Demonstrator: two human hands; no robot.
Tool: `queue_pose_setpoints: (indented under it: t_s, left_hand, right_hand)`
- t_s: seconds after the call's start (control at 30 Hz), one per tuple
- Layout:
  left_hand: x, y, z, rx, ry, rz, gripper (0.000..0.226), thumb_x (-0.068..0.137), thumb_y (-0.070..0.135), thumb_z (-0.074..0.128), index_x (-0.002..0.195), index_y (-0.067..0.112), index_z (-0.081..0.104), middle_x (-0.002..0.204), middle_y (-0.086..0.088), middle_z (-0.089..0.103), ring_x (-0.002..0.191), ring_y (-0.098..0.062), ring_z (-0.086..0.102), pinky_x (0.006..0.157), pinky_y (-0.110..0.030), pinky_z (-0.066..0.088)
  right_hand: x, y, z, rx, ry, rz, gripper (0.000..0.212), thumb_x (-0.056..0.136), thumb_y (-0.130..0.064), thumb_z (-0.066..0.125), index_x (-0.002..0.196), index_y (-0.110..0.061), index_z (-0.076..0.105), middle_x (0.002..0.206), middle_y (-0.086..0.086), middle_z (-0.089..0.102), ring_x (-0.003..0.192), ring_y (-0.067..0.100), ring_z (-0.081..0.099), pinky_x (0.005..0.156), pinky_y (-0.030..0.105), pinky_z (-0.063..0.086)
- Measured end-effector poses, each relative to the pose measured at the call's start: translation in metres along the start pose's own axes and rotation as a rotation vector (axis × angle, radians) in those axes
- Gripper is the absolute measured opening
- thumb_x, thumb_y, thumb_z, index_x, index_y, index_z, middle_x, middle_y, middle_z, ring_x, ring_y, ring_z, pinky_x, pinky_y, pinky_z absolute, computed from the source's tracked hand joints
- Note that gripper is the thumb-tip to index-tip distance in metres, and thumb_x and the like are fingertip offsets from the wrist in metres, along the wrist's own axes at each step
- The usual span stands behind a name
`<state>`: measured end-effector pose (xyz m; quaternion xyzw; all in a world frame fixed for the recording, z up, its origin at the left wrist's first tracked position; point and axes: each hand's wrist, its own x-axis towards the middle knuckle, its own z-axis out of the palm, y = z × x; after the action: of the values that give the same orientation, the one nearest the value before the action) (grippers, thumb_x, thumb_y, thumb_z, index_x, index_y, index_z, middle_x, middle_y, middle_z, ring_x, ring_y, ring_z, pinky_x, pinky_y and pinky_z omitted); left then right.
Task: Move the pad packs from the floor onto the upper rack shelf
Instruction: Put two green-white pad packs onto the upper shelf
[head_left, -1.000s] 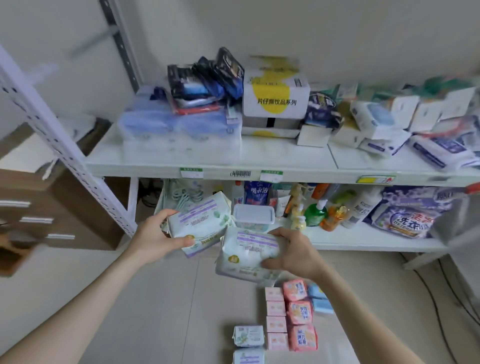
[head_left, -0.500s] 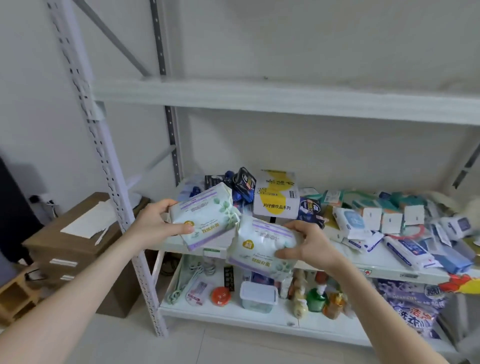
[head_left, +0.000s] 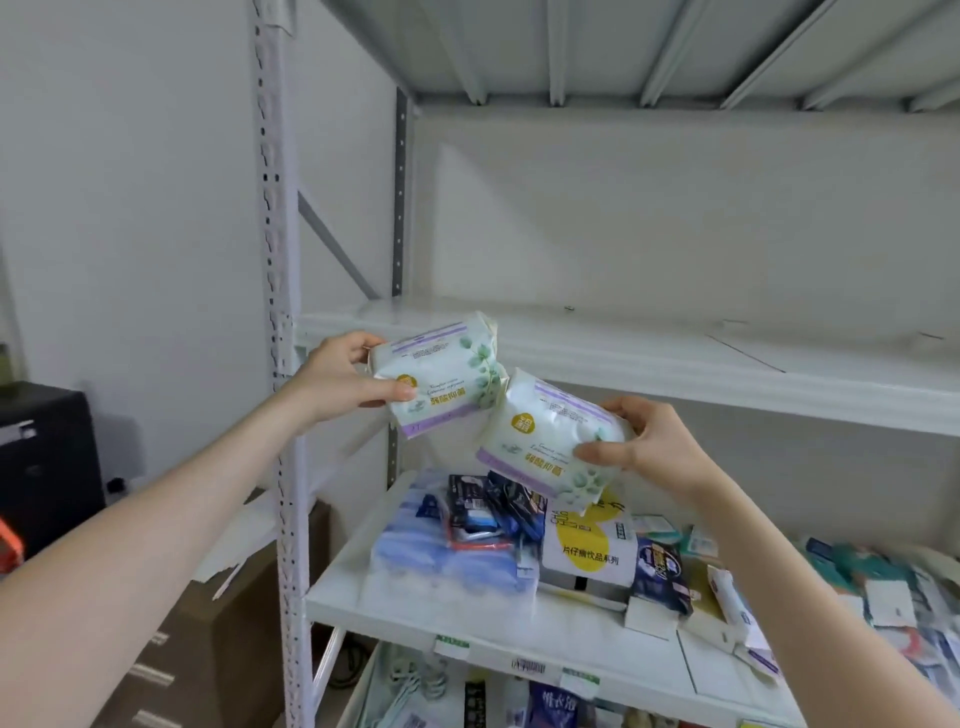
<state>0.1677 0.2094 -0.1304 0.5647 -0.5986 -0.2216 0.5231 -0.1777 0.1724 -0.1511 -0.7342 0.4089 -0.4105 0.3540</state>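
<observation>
My left hand (head_left: 340, 382) grips a white pad pack (head_left: 447, 376) with purple stripes and green leaf print, holding it by its left end. The pack is level with the front edge of the white upper rack shelf (head_left: 675, 364), at the shelf's left end. My right hand (head_left: 644, 447) grips a second, matching pad pack (head_left: 545, 447) by its right end, a little lower and in front of the shelf edge. The two packs touch at their near corners. The floor is out of view.
The upper shelf shows a bare white surface. The middle shelf (head_left: 415, 608) below carries blue wrapped packs (head_left: 447, 561), dark sachets (head_left: 493, 509), a yellow-and-white box (head_left: 589, 551) and several small boxes. A perforated rack post (head_left: 278, 364) stands left. A brown cabinet (head_left: 208, 649) sits beyond it.
Both hands have risen with their packs from floor level, past the middle shelf, up to the upper shelf's front edge. The view has tilted upward; the floor packs have left the frame.
</observation>
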Motion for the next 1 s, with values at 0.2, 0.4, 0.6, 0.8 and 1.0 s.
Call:
queue_pose_setpoints:
  t_s: [0.2,0.4,0.6,0.8,1.0]
  left_hand:
    - [0.061,0.023,-0.039,-0.048,-0.013,0.06,0.052,0.066,0.005,0.086,0.112,0.01,0.06,0.107,0.001,0.07,0.089,-0.01,0.071,0.064,-0.023,0.058]
    - [0.151,0.025,-0.082,-0.016,-0.087,0.1,0.059,0.065,0.006,0.087,0.116,0.008,0.058,0.109,-0.003,0.071,0.091,-0.014,0.072,0.071,-0.03,0.061]
    - [0.236,0.016,-0.094,0.027,-0.162,0.121,0.058,0.064,0.009,0.089,0.113,0.008,0.057,0.109,-0.006,0.071,0.088,-0.02,0.073,0.081,-0.042,0.06]
    - [0.312,-0.001,-0.083,0.045,-0.237,0.092,0.069,0.065,0.011,0.088,0.123,0.006,0.052,0.114,-0.008,0.067,0.087,-0.019,0.073,0.066,-0.031,0.061]
    - [0.387,-0.02,-0.075,0.08,-0.304,0.046,0.063,0.068,0.006,0.086,0.121,0.007,0.053,0.115,-0.01,0.066,0.088,-0.021,0.073,0.064,-0.028,0.059]
  right_hand:
    - [0.058,-0.041,0.019,-0.023,0.039,-0.065,0.045,0.068,-0.005,0.084,0.106,-0.013,0.062,0.097,0.003,0.071,0.072,0.01,0.072,0.055,0.018,0.052]
    - [0.125,-0.064,0.034,-0.022,0.163,-0.094,0.045,0.066,-0.004,0.085,0.105,-0.012,0.064,0.095,0.003,0.072,0.075,0.014,0.073,0.06,0.027,0.058]
    - [0.186,-0.081,0.043,-0.066,0.211,-0.093,0.045,0.065,-0.01,0.086,0.105,-0.013,0.066,0.095,0.006,0.073,0.081,0.019,0.073,0.074,0.038,0.06]
    - [0.25,-0.083,0.049,-0.126,0.185,-0.08,0.044,0.068,-0.01,0.085,0.107,-0.011,0.065,0.095,0.008,0.073,0.078,0.018,0.073,0.062,0.027,0.057]
    - [0.329,-0.072,0.042,-0.197,0.15,-0.052,0.042,0.069,-0.013,0.084,0.106,-0.011,0.065,0.092,0.006,0.073,0.076,0.017,0.073,0.064,0.03,0.058]
